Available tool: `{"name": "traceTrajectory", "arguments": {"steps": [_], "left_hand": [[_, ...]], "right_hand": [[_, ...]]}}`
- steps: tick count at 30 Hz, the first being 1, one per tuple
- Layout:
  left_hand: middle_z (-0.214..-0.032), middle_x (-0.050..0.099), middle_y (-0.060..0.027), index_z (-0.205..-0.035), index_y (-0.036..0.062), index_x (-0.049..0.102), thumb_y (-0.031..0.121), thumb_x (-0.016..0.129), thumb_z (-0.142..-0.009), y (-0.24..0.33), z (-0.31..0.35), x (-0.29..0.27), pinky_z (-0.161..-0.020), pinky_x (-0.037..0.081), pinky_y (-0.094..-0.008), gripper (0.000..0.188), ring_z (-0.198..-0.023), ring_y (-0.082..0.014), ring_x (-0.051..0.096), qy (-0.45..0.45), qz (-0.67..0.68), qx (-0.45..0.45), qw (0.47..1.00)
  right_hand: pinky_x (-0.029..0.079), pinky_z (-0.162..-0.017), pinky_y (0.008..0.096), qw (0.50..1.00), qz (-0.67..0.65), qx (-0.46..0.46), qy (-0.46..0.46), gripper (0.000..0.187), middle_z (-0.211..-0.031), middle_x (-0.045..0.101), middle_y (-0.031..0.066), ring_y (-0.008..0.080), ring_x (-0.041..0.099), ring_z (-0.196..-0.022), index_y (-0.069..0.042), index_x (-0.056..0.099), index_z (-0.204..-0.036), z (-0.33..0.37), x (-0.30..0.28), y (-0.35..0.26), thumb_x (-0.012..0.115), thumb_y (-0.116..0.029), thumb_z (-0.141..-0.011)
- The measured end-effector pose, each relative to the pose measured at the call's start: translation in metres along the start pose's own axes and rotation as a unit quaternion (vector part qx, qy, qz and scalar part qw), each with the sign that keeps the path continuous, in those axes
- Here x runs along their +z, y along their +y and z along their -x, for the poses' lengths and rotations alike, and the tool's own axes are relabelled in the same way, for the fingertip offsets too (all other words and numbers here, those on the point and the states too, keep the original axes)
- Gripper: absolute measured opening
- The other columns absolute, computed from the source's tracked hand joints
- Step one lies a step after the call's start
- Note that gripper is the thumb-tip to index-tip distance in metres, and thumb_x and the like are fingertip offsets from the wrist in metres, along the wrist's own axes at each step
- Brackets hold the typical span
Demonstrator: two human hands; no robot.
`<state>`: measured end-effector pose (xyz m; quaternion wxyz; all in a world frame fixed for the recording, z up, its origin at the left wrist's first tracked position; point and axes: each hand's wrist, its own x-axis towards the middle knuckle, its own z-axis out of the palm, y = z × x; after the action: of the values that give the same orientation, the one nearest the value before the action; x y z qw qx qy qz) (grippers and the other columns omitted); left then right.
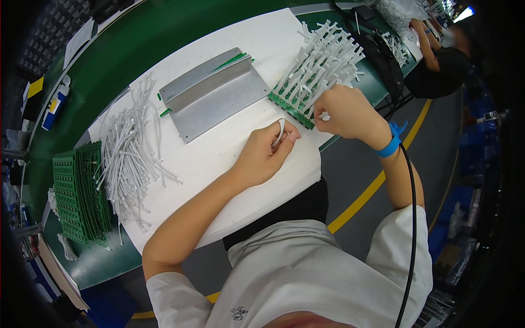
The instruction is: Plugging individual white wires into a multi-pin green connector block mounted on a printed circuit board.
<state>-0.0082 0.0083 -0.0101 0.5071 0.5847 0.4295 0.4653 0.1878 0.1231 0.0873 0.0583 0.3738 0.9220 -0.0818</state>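
My left hand (267,150) is closed over the white sheet, and a short white cable (281,130) sticks up between its thumb and fingers. Farther right, my right hand (345,112) pinches a small white piece (325,116), perhaps a cable end, at the near right corner of a green circuit board panel (290,109). Many white cables (328,57) rise from that panel in rows. My right fingers partly hide its edge. A bent grey metal plate (221,109), with green strips at its ends, lies left of the panel.
Loose white cables (128,158) are heaped at the left, beside a stack of green circuit boards (79,194). A blue wrist strap (389,145) with a black cord (413,229) is on my right wrist. Beyond a black bag (380,60), another person (445,60) sits at far right.
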Motion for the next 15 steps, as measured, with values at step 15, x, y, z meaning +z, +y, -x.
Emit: {"name": "traceTrajectory", "arguments": {"steps": [15], "left_hand": [[-0.075, 0.061, -0.0062, -0.102, -0.0022, 0.063, 0.01, 0.059, -0.103, -0.0008, -0.0019, 0.0001, -0.055, 0.041, -0.027, 0.013, -0.058, -0.0101, 0.049, 0.01, -0.011, 0.017, 1.0]], "right_hand": [[0.057, -0.068, 0.0406, 1.0, -0.023, -0.01, -0.003, 0.011, -0.074, 0.072, 0.0114, 0.0311, 0.071, -0.075, -0.008, 0.078, -0.077, 0.0005, 0.0012, 0.0038, 0.075, -0.016, -0.071]]}}
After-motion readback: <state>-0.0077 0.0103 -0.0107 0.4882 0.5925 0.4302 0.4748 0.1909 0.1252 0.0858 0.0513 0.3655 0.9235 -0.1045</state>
